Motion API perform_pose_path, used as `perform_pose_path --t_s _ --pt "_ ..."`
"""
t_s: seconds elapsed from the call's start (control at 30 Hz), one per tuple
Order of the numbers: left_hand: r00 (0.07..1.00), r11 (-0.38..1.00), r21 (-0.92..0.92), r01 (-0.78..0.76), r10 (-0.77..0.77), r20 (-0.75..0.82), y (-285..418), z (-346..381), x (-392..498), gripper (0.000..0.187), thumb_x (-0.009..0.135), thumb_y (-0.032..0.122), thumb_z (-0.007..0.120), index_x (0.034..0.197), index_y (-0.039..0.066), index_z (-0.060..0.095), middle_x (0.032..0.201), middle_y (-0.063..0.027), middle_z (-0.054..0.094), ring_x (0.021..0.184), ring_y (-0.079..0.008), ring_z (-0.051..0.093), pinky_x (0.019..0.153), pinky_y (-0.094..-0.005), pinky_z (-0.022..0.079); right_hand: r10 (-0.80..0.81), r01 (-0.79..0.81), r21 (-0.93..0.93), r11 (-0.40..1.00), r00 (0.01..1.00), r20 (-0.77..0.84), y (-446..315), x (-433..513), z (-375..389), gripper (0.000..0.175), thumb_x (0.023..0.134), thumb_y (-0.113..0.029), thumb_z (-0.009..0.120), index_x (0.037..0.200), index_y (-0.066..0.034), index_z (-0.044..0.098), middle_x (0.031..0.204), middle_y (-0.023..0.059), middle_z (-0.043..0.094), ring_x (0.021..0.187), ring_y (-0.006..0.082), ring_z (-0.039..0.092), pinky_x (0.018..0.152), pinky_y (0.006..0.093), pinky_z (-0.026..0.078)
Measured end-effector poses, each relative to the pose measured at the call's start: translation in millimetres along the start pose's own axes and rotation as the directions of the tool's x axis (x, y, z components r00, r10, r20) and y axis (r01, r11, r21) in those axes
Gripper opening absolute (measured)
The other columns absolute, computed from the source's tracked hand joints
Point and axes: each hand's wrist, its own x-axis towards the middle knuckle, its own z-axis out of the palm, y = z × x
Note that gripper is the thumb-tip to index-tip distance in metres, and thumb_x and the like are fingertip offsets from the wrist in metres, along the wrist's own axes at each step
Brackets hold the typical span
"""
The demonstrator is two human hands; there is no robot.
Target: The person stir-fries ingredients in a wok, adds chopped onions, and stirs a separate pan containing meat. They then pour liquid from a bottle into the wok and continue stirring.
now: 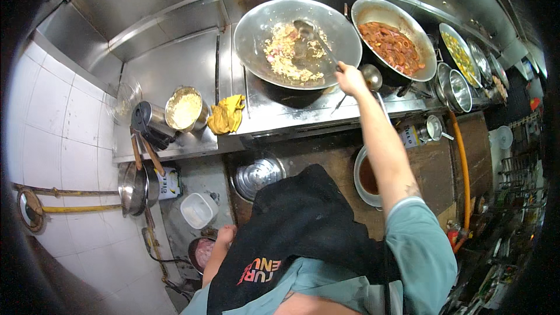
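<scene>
My right hand point(350, 78) grips the dark handle of a metal ladle point(323, 43), whose bowl rests in a wide metal wok point(253, 22). Around the ladle in the wok lies pale chopped food point(280, 54) with pinkish bits, probably onion. My left hand point(226, 234) hangs low at my side by the edge of my black apron point(306, 210). Its fingers look curled, but I cannot tell whether they hold anything. Close to it on the floor side is a bowl of pinkish raw meat point(204, 251). A second ladle point(371, 77) lies right of my right hand.
Right of the wok stands a large pan of red-brown stew point(389, 48), then a pan of yellow-green food point(459, 54). A pot of chopped pale food point(183, 107), a yellow cloth point(226, 114) and an appliance point(153, 118) sit left. Below are a white tub point(199, 211) and an orange hose point(461, 170).
</scene>
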Motion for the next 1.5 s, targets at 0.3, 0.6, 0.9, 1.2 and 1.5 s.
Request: perform_pose_path --t_s 0.3,0.6,0.9,1.2,1.5 --pt "0.989 0.967 -0.247 0.07 -0.1 -0.112 20 -31 23 0.02 0.095 0.02 0.059 0.097 0.001 0.064 0.075 -0.0062 0.062 0.055 -0.0187 0.06 0.047 -0.032 0.048 0.013 0.095 -0.316 0.944 0.946 0.323 -31 -65 4 0.055 0.094 -0.019 0.055 0.148 -0.0213 0.042 0.107 0.0194 0.068 0.099 0.0376 0.067 0.083 0.0488 0.054" --pt "0.982 0.91 0.403 -0.098 0.023 0.187 91 43 24 0.025 0.093 0.023 0.062 0.095 -0.001 0.069 0.072 -0.0067 0.064 0.062 -0.0178 0.062 0.057 -0.0355 0.051 0.114 0.038 -0.387 0.921 0.926 0.361 -60 -181 -117 0.041 0.105 -0.032 0.036 0.12 -0.0042 0.062 0.093 0.0177 0.072 0.085 0.0345 0.072 0.075 0.0483 0.058" --pt "0.867 0.667 0.599 -0.444 0.151 0.474 267 135 124 0.029 0.088 0.027 0.061 0.089 -0.001 0.069 0.07 -0.012 0.065 0.062 -0.021 0.064 0.058 -0.036 0.05 0.055 -0.054 0.236 0.97 0.999 0.003 88 -291 -43 0.053 0.095 -0.036 0.055 0.144 -0.0185 0.045 0.106 0.0173 0.063 0.092 0.04 0.065 0.081 0.0509 0.054" --pt "0.822 0.536 0.689 -0.487 0.014 0.57 242 419 100 0.055 0.097 0.039 0.06 0.134 -0.001 0.054 0.135 -0.018 0.058 0.122 -0.0278 0.056 0.101 -0.0354 0.043 0.519 -0.753 0.403 0.52 0.653 0.552 321 -687 36 0.082 0.096 -0.057 0.045 0.155 -0.004 0.023 0.137 0.0281 0.053 0.124 0.044 0.052 0.104 0.0448 0.042" --pt "0.347 0.294 0.512 -0.807 -0.465 0.814 264 713 -32 0.055 0.107 0.035 0.041 0.148 -0.002 0.037 0.151 -0.0119 0.042 0.138 -0.0225 0.039 0.115 -0.0322 0.03 0.526 -0.827 0.367 0.425 0.556 0.644 440 -818 79 0.06 0.099 -0.045 0.041 0.144 -0.0055 0.046 0.14 0.0208 0.054 0.128 0.0397 0.051 0.105 0.0466 0.041"
